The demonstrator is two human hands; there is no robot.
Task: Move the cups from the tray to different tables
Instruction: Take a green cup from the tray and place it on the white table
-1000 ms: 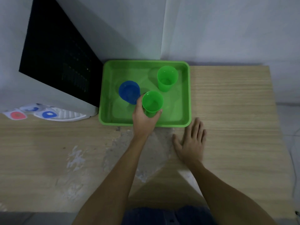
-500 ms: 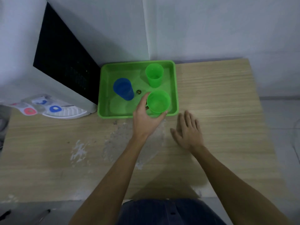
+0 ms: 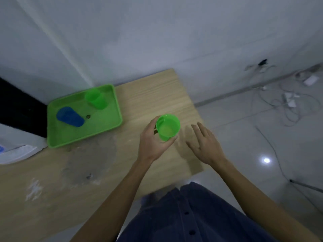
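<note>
My left hand grips a green cup upright, held above the wooden table to the right of the green tray. A second green cup stands at the tray's far side. A blue cup stands at the tray's left. My right hand hovers with fingers spread over the table's right edge, holding nothing.
A black and white appliance stands left of the tray against the wall. A small dark speck lies in the tray. Cables and white adapters are strewn on the glossy floor to the right. The tabletop has worn grey patches.
My left hand has lifted the green cup out of the tray and carried it right, past the tray's edge. The view has swung right, and my right hand has left the tabletop.
</note>
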